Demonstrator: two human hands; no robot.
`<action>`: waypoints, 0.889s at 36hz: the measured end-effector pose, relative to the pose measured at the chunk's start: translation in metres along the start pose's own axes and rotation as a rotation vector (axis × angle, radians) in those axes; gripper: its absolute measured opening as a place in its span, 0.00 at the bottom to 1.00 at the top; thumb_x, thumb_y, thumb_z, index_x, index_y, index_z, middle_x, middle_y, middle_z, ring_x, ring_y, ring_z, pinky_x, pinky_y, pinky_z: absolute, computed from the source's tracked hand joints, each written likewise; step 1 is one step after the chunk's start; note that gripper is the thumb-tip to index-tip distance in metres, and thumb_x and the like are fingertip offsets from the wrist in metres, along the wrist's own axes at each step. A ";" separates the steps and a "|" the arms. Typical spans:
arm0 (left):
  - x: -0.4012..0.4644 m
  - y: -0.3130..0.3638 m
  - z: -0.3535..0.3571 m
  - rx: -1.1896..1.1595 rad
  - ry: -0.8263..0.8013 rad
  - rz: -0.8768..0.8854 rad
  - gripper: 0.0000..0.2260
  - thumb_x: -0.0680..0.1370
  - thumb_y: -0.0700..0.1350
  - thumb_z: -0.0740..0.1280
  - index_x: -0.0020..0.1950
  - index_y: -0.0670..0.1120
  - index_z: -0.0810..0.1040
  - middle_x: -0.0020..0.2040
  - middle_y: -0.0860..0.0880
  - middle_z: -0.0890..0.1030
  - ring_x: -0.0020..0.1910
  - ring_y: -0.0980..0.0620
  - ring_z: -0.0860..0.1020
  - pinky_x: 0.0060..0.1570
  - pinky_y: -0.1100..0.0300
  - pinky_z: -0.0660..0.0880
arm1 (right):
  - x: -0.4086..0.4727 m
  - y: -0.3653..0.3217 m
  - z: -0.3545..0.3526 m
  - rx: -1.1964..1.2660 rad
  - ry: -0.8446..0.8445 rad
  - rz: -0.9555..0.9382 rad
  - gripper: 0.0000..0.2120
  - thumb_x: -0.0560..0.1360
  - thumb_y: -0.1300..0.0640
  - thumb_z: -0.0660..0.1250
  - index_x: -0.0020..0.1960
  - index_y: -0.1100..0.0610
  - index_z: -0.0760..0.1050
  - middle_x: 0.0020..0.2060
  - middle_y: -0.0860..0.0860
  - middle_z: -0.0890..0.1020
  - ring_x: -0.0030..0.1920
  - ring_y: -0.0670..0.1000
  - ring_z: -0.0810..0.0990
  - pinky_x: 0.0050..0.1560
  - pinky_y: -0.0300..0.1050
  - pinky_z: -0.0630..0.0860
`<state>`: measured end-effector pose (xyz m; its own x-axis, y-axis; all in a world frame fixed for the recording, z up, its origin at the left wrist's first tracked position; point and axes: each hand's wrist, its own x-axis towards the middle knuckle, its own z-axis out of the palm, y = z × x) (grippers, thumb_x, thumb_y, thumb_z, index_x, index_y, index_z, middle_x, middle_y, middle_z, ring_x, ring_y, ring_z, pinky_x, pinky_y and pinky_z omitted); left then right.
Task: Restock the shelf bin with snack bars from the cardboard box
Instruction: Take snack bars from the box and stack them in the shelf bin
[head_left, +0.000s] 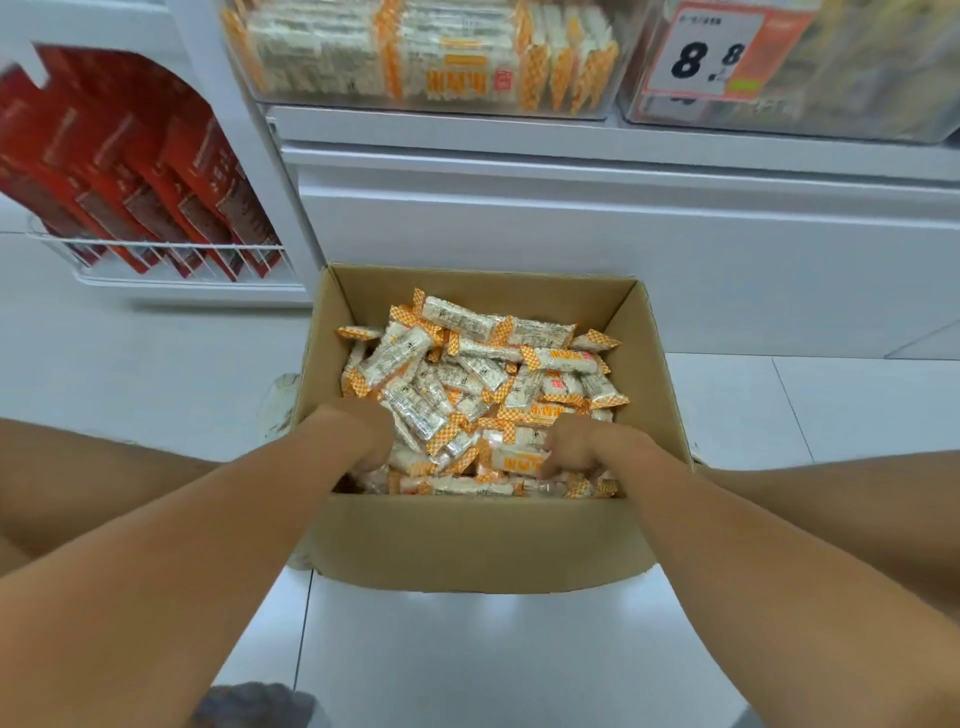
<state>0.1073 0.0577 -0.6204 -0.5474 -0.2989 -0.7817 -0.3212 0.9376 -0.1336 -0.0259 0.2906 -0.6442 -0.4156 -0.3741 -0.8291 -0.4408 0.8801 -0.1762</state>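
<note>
Both hands down in the cardboard box (478, 540), 6 o'clock end. Left hand (371, 441) buried in snack bars (467, 374), grip unreadable. Right hand (566, 449) curls fingers round bars, likely gathering a handful. Shelf bin (421, 57) at 12 o'clock, part-full.
</note>
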 end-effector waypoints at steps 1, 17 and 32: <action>-0.003 -0.001 -0.008 -0.069 -0.031 0.002 0.15 0.80 0.39 0.60 0.65 0.43 0.78 0.52 0.46 0.79 0.41 0.50 0.78 0.43 0.56 0.78 | 0.000 0.002 -0.008 0.094 -0.025 0.000 0.17 0.77 0.48 0.72 0.42 0.60 0.72 0.35 0.53 0.75 0.30 0.51 0.77 0.30 0.43 0.73; -0.053 0.027 -0.060 -1.576 -0.141 0.329 0.14 0.80 0.47 0.67 0.63 0.43 0.75 0.64 0.45 0.77 0.55 0.46 0.80 0.54 0.43 0.81 | -0.039 -0.049 -0.052 1.051 0.086 -0.457 0.14 0.71 0.62 0.78 0.54 0.63 0.80 0.41 0.51 0.83 0.44 0.47 0.84 0.41 0.46 0.82; -0.039 0.017 -0.035 -1.477 0.121 0.053 0.35 0.72 0.46 0.76 0.75 0.43 0.64 0.75 0.45 0.66 0.66 0.46 0.67 0.65 0.48 0.64 | -0.002 0.026 0.020 -0.176 0.010 -0.029 0.15 0.76 0.69 0.68 0.58 0.56 0.83 0.63 0.52 0.81 0.61 0.53 0.80 0.61 0.47 0.77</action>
<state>0.0959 0.0793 -0.5705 -0.6191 -0.3527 -0.7017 -0.7348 -0.0553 0.6761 -0.0202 0.3202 -0.6574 -0.4082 -0.4025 -0.8194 -0.5846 0.8047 -0.1040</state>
